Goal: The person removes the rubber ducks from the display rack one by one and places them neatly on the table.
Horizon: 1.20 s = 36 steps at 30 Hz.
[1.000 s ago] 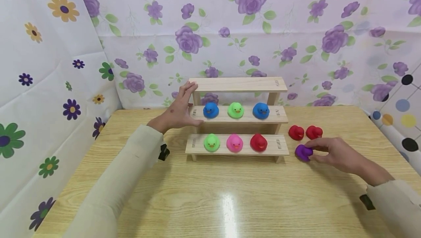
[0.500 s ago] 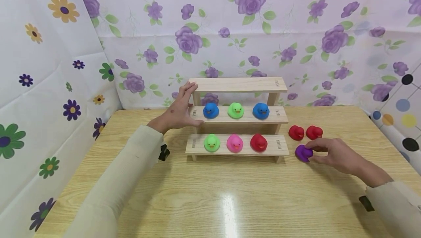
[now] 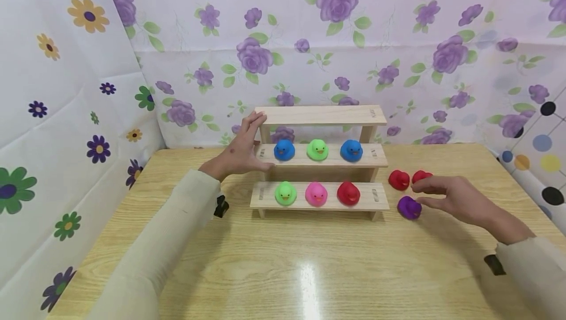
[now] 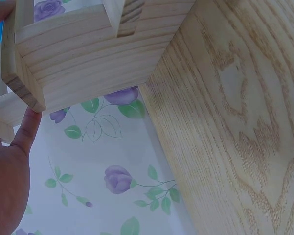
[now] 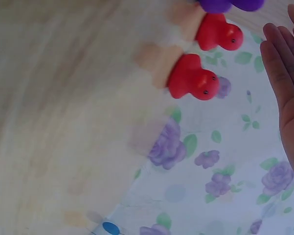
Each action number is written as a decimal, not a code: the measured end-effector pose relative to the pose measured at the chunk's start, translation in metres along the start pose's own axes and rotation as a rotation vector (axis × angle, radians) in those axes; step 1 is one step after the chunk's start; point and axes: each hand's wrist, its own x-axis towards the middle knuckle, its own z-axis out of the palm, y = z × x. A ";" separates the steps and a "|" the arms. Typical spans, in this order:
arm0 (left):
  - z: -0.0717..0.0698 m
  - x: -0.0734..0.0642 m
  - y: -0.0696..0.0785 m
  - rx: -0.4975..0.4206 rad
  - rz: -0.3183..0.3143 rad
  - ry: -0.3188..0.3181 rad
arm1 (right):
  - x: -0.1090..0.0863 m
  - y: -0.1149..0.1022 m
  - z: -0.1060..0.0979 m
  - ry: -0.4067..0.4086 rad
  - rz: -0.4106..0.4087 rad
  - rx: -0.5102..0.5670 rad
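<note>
A three-tier wooden display shelf (image 3: 320, 114) stands on the table, with my left hand (image 3: 236, 154) holding its left end. The fingers reach the top board and the thumb lies by the middle board; in the left wrist view, one finger touches the wood. Low at the right of the shelf sits a purple rubber duck (image 3: 409, 207) on the table. My right hand (image 3: 460, 204) hovers just beside and above it, thumb and fingers apart, holding nothing. Behind are two red rubber ducks (image 3: 399, 180), one partly covered by that hand.
On the middle board sit a blue duck (image 3: 284, 150), a green duck (image 3: 317, 149) and another blue one. The bottom board bears a green duck (image 3: 285, 193), a pink duck (image 3: 316, 193) and a red duck (image 3: 348, 193). Flowered cloth (image 3: 194, 54) hangs behind the table (image 3: 247, 266).
My right hand has let go of the purple duck and lifted slightly off it, the fingers spreading. The duck has turned a little where it sits. The left hand keeps its hold.
</note>
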 end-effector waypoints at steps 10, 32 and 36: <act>0.000 0.000 -0.001 0.006 0.005 0.006 | 0.019 -0.013 -0.013 0.049 -0.034 -0.029; 0.000 -0.001 0.001 0.009 -0.006 -0.008 | 0.066 -0.046 -0.044 0.049 -0.019 -0.004; 0.000 -0.001 0.001 0.009 -0.002 -0.004 | 0.075 -0.053 -0.047 0.033 -0.042 0.002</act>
